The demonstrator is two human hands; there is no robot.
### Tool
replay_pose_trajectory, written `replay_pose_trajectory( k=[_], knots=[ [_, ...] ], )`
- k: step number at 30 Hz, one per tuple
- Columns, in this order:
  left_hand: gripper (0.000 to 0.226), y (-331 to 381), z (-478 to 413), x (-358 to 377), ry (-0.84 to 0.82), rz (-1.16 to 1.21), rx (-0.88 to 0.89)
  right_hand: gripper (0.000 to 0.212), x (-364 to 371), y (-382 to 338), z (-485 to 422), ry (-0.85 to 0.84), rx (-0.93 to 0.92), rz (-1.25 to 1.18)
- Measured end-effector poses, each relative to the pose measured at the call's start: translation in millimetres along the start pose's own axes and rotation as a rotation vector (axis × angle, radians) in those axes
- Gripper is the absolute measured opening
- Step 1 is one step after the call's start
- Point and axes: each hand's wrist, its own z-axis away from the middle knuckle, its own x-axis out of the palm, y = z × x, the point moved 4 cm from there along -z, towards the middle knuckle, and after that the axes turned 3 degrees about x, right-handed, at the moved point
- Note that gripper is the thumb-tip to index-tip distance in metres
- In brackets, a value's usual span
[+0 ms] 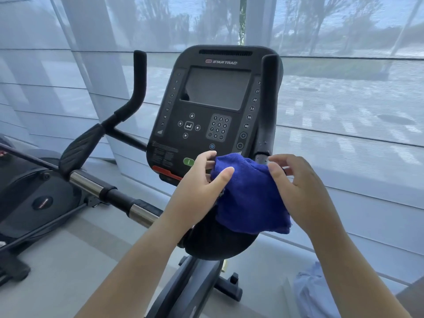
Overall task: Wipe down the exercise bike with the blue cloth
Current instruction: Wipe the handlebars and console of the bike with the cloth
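Observation:
The exercise bike's black console faces me at centre, with a dark screen and keypad. Its left handlebar runs down to the left, and its right upright grip stands beside the console. The blue cloth is bunched in front of the console's lower edge, held between both hands. My left hand pinches its left edge with thumb and fingers. My right hand grips its right side, fingertips near the base of the right grip. The cloth hangs just above the bike's dark lower housing.
Another black exercise machine stands on the floor at the left. A sheer-curtained window wall runs close behind the bike. A light blue fabric item lies at the lower right. The bike's base frame extends below my arms.

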Motion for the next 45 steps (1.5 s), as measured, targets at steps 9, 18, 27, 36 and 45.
replay_pose_trajectory(
  k=[9,18,27,36,45],
  knots=[
    [0.054,7.3,-12.8,-4.1,-0.005,0.076,0.182,0.02,-2.6,4.5,-5.0,-0.145,0.181,-0.242],
    [0.052,24.7,-25.1,-2.9,0.039,0.069,0.349,0.053,-14.5,-1.8,-3.3,0.262,-0.01,-0.554],
    [0.035,34.2,-103.7,22.9,0.106,-0.147,0.32,0.052,-14.9,8.6,-65.7,0.492,-0.158,-0.305],
    [0.053,20.8,-111.9,44.7,0.133,-0.296,0.188,0.028,3.8,35.1,-88.0,0.382,-0.028,-0.146],
    [0.075,17.3,2.4,45.7,0.077,-0.541,0.054,0.076,33.4,22.6,-74.5,0.034,0.191,-0.329]
  ],
)
